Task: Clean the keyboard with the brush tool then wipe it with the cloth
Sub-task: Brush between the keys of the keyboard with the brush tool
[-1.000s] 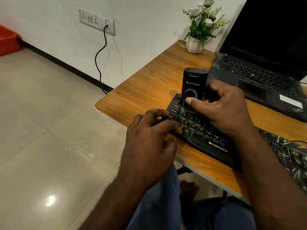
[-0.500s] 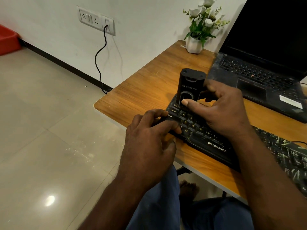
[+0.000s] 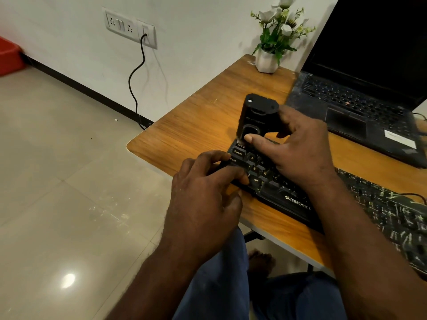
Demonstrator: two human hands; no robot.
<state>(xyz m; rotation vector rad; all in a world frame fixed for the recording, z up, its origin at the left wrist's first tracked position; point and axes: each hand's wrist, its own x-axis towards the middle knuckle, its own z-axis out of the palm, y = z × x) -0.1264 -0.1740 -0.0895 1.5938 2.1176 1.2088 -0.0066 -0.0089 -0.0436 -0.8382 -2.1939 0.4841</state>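
Keyboard (image 3: pixel 298 203) lies on wooden surface (image 3: pixel 196 125). Brush tool (image 3: pixel 256 116) stands tilted at keyboard's far left corner, lower end down on the keys. Right hand (image 3: pixel 300 153) grips brush tool, thumb on its front. Left hand (image 3: pixel 203 199) at keyboard's left end, fingers (image 3: pixel 217 158) curled round that edge, holding it. Laptop (image 3: pixel 346 98) open beyond keyboard.

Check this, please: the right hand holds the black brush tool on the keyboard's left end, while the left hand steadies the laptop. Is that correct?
One detail is wrong. In the head view the left hand grips the left end of the keyboard, not the laptop, which lies farther back, untouched. The right hand holds the black brush tool on the keyboard's left end.
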